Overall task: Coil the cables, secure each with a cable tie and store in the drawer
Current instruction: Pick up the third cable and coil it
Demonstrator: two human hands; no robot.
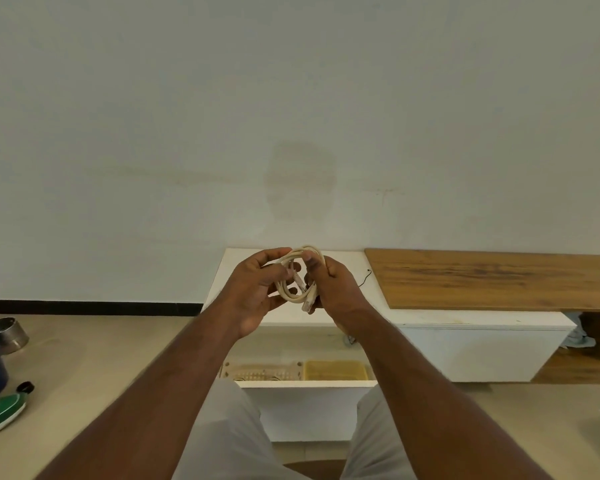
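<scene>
Nearest me, below my wrists, the white drawer (307,384) stands pulled open, with a wooden tray (262,370) at its left and a yellow tray (335,370) at its right. Above it I hold the cream cable (300,275) coiled in small loops, over the white cabinet top (347,268). My left hand (257,289) grips the coil's left side and my right hand (333,284) pinches its right side, the plugs hanging between them. A thin black tie (365,278) lies near the top's right edge, beside the wooden shelf (499,278).
</scene>
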